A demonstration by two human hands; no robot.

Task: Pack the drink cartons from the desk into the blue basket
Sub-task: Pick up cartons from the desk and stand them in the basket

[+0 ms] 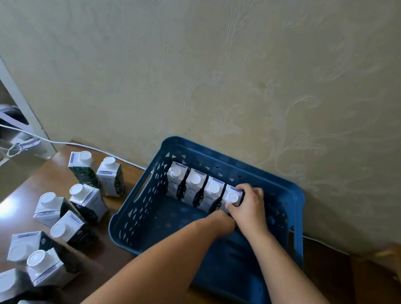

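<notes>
Blue plastic basket sits on the brown desk against the wall; four drink cartons stand upright in a row along its far side; the right hand is wrapped around the rightmost carton, fingers curled over its top; the left hand reaches in just below it, its fingers hidden, so I cannot tell its grip; more cartons wait scattered on the desk to the left.

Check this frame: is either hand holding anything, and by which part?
The right hand grips the fourth carton in the blue basket by its top, around the cap. The left hand is mostly hidden; its hold cannot be told.
</notes>
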